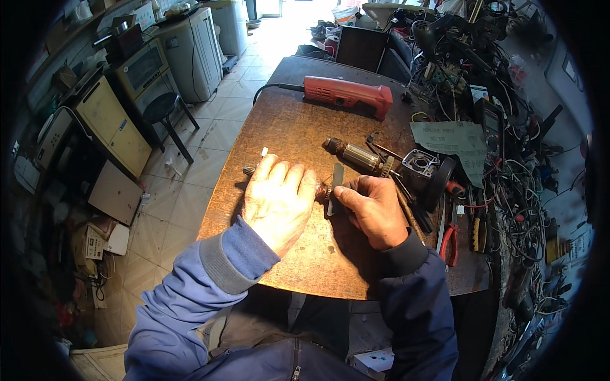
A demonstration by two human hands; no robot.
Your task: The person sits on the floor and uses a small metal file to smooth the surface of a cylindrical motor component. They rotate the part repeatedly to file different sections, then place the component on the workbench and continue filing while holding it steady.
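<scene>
My left hand (279, 197) lies over a motor armature (323, 190) on the wooden table, its fingers curled round it. Most of the armature is hidden; its reddish winding end shows right of the fingers, and a metal shaft end sticks out at the left. Between thumb and fingers, my right hand (372, 206) pinches a narrow grey-green strip of sandpaper (337, 181). That strip stands beside the armature's exposed end; whether they touch, I cannot tell. Beyond my right hand lies a second armature (356, 154) with a toothed end.
A red power tool housing (346, 94) with a black cord lies at the table's far side. To the right are a metal gear housing (422, 164), a torn green sandpaper sheet (452, 143), red-handled pliers (450, 244) and tangled wires (445, 70). A black stool (162, 109) stands left.
</scene>
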